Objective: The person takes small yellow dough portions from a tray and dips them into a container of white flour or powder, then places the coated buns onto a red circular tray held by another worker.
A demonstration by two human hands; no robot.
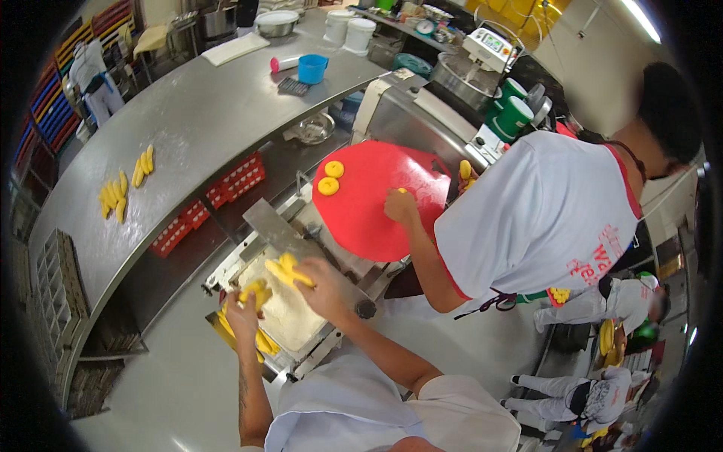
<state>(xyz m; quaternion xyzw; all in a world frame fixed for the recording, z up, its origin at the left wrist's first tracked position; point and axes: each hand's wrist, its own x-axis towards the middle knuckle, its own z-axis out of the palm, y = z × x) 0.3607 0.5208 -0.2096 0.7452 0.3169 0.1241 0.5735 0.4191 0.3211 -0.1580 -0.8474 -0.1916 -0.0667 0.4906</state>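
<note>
Several yellow dough sticks [285,270] are gripped in my right hand [325,289], above a tray of pale flour [288,313]. My left hand [243,316], left of it, holds more yellow dough pieces [255,292]. Under and beside my left wrist lie further yellow sticks [265,342] in a container at the flour tray's edge. On the steel table to the left rest two small groups of yellow dough sticks [114,195]. A red board [373,198] ahead bears two yellow dough rings [329,186].
Close on the right, a co-worker [536,209] works over the red board with both hands. A metal plate [282,237] crosses the machine beyond the flour. The curved steel table [186,113] holds a blue jug [312,69]; metal molds [62,299] stand at its left end.
</note>
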